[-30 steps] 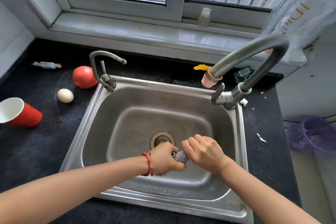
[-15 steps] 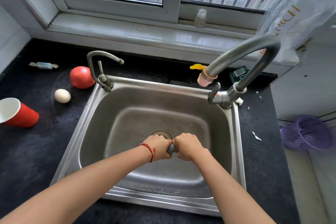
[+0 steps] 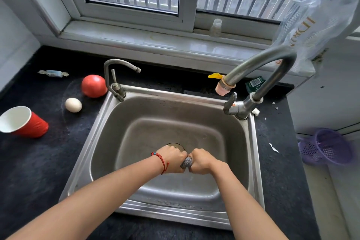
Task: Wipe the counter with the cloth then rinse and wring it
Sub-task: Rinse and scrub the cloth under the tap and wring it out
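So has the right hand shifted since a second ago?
Yes. The right hand has moved left toward the drain, closing up against the left hand on the cloth.

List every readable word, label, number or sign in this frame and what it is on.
"IDRI", gold letters running vertically, cut off: crumpled clear plastic bag hanging at upper right.
Barcode and white print, too small to read: dark green packet behind the large curved steel tap.
Small wrapped sweet on the black counter: print unreadable.

Brushed steel, matt stone, textured cloth

The sink (image 3: 251, 161) is dull brushed metal (faintly reflective); the counter (image 3: 39, 161) is dark, matt and speckled; the grey cloth (image 3: 186, 162) looks coarsely woven; the red cup (image 3: 29, 124) is ribbed.
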Demonstrator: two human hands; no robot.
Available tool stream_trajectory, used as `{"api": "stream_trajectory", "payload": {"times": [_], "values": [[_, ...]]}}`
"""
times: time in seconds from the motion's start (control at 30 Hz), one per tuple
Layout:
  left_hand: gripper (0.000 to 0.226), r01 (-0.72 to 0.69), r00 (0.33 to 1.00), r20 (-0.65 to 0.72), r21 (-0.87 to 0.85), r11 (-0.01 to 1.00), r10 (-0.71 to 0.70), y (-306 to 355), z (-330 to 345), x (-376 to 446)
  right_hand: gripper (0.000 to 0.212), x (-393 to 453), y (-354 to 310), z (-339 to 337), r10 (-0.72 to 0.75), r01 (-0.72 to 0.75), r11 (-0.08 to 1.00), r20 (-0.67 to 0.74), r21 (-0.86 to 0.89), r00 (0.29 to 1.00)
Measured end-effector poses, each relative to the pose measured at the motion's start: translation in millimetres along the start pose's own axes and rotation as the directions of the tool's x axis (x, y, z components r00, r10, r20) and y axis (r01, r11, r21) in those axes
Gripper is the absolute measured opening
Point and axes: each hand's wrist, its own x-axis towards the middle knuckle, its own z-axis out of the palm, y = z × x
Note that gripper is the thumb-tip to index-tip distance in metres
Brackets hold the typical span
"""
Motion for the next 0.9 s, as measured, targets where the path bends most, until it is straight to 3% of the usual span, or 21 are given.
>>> {"api": "stream_trajectory", "payload": {"times": [0.17,0.27,0.37,0.47,0.53,0.57,0.63,0.67,0.73,0.8,0.83,0.9], "values": [[0.035,-0.027,0.999,-0.046,0.025,0.999,0.028,2,-5,-9,0.004,-11,-6,-1,0.027,-0.026,0.999,-0.028,0.031,0.999],[0.037,-0.012,0.991,-0.137,-0.015,1.000,0.010,3,-10,-18,0.009,-21,-7,-4,0.021,-0.028,0.998,-0.136,-0.049,0.991],[0.038,0.078,0.952,-0.271,-0.234,0.969,-0.142,5,-13,-32,0.023,-33,-11,-7,-0.066,-0.025,0.971,-0.367,-0.236,0.928],[0.041,0.153,0.900,-0.260,-0.562,0.813,-0.349,12,-15,-47,0.056,-42,-17,-14,-0.186,0.078,0.968,-0.477,-0.237,0.859],[0.042,0.176,0.876,-0.193,-0.726,0.665,-0.442,18,-17,-56,0.071,-51,-23,-17,-0.140,0.169,0.986,-0.571,-0.002,0.809],[0.041,0.186,0.857,-0.165,-0.784,0.592,-0.489,21,-17,-60,0.071,-56,-25,-15,-0.018,0.219,0.943,-0.618,0.252,0.786],[0.042,0.223,0.800,-0.120,-0.850,0.476,-0.588,27,-19,-69,0.057,-66,-34,-8,0.290,0.290,0.626,-0.561,0.724,0.775],[0.043,0.250,0.767,-0.119,-0.849,0.465,-0.630,30,-20,-74,0.047,-69,-40,-4,0.380,0.267,0.487,-0.477,0.832,0.793],[0.046,0.297,0.730,-0.193,-0.775,0.558,-0.656,37,-22,-80,0.041,-71,-53,3,0.396,0.154,0.481,-0.370,0.863,0.840],[0.047,0.273,0.737,-0.288,-0.701,0.659,-0.612,43,-26,-84,0.038,-71,-64,4,0.407,0.124,0.480,-0.345,0.869,0.845],[0.045,0.242,0.746,-0.301,-0.709,0.662,-0.594,45,-28,-87,0.033,-71,-68,1,0.407,0.151,0.447,-0.351,0.882,0.843],[0.038,0.139,0.775,-0.272,-0.807,0.574,-0.571,45,-33,-95,0.021,-72,-70,-5,0.350,0.219,0.385,-0.361,0.897,0.864]]}}
